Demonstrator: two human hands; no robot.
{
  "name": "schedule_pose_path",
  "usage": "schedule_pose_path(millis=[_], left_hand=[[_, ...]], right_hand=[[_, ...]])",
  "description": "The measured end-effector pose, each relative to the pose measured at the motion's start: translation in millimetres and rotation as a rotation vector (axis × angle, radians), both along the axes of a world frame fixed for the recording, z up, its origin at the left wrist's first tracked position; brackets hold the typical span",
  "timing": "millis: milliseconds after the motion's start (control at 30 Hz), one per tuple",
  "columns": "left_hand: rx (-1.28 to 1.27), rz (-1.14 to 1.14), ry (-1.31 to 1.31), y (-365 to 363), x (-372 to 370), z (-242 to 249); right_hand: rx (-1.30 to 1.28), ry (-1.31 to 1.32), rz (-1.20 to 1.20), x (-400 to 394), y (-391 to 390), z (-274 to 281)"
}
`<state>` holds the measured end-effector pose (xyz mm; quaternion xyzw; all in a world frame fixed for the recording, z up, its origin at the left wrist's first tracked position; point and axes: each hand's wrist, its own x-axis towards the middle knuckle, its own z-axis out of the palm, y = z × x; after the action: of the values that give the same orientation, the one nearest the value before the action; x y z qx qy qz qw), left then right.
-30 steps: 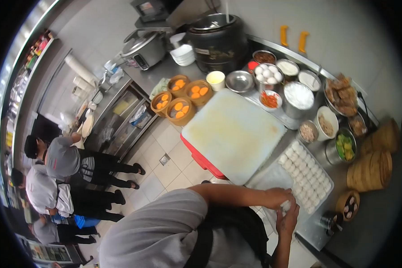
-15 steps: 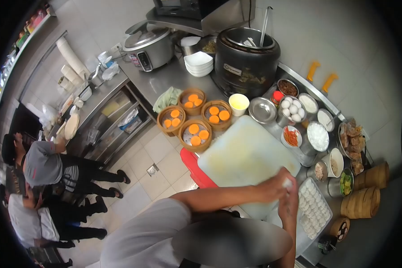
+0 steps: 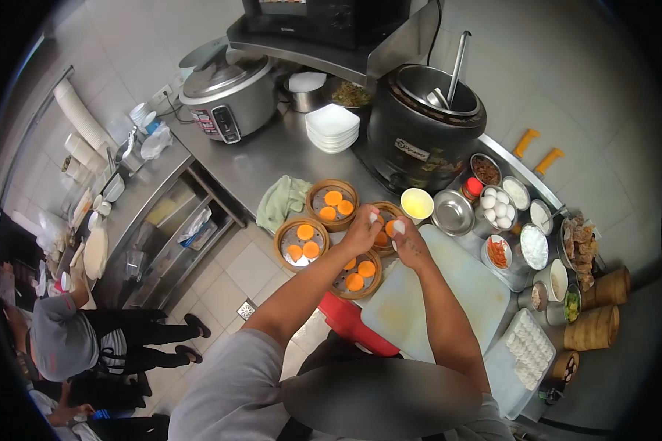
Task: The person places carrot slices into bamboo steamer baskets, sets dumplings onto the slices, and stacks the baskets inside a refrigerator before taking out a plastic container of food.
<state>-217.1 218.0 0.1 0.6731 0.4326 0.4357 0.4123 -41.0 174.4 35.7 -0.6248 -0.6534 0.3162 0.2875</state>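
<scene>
My left hand (image 3: 360, 232) is closed on a small white piece, above the bamboo steamers. Close to its right, my right hand (image 3: 413, 248) pinches another white piece (image 3: 399, 227). Beneath both hands lies a steamer with orange rounds, partly hidden. Another steamer (image 3: 279, 248) with orange rounds stands at the left, one (image 3: 354, 189) behind, and one (image 3: 376, 285) in front, partly covered by my left arm. A yellow-filled cup (image 3: 417, 204) stands just behind my right hand.
A pale cutting board (image 3: 449, 283) lies to the right, beside a tray of white dumplings (image 3: 529, 349). Bowls of ingredients, a black pot (image 3: 426, 140) and a rice cooker (image 3: 228, 99) stand behind. Two people work at the left, one in a grey shirt (image 3: 60, 338).
Both hands have moved from over the board's right side, where they were together, to above the steamers, and are now slightly apart. The view has shifted.
</scene>
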Motion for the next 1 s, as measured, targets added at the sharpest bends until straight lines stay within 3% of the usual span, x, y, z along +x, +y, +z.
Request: schedule_pose_path(millis=[67, 133, 233, 333, 400, 500, 533, 600, 733, 800, 833, 867, 900, 933, 1000], left_hand=[[-0.037, 0.049, -0.004, 8.3, 7.7, -3.6], [0.093, 0.143, 0.013, 16.7, 19.1, -11.7], [0.040, 0.259, 0.138, 20.8, 27.7, -12.9], [0.000, 0.216, 0.174, 15.1, 23.3, 6.0], [0.012, 0.247, 0.165, 16.1, 24.0, -0.6], [0.207, 0.311, 0.193, 9.3, 17.8, 2.1], [0.211, 0.310, 0.196, 4.9, 15.8, 10.6], [0.318, 0.263, 0.456, -11.7, 13.7, 23.4], [0.387, 0.223, 0.513, -19.6, 23.5, -4.2], [0.600, 0.214, 0.549, -26.6, 28.1, 13.6], [0.336, 0.385, 0.514, -20.1, 38.1, 0.2], [0.021, 0.316, 0.128, -10.8, 42.3, -12.6], [0.523, 0.276, 0.581, -19.9, 49.8, 11.8], [0.665, 0.199, 0.614, -11.2, 52.7, 11.7], [0.662, 0.097, 0.726, 9.6, 62.8, 18.1]], right_hand=[[-0.013, 0.004, -0.014, -7.0, 11.2, -7.4], [-0.019, 0.003, -0.036, -12.3, 20.6, -8.6], [-0.032, -0.214, 0.103, -19.3, 28.7, 0.9], [0.025, -0.205, 0.077, -21.3, 22.0, 5.7], [0.078, -0.164, 0.035, -12.5, 16.7, -2.9], [0.144, 0.130, -0.091, 1.9, -11.9, 8.4], [0.148, 0.134, -0.092, 9.7, -28.1, 12.4], [0.141, 0.144, -0.157, 33.5, -74.8, 21.3], [0.208, 0.113, -0.232, 109.3, -182.6, 21.9], [0.191, 0.105, -0.371, 152.5, -239.8, 14.9], [0.176, 0.086, -0.498, 179.3, -272.2, 15.1], [0.171, 0.063, -0.583, 206.6, -305.2, 16.1], [0.172, -0.017, -0.716, 230.2, -337.1, 14.7], [0.169, -0.090, -0.836, 250.4, -367.6, 12.6], [0.205, -0.106, -1.061, 296.0, -424.5, -6.3]])
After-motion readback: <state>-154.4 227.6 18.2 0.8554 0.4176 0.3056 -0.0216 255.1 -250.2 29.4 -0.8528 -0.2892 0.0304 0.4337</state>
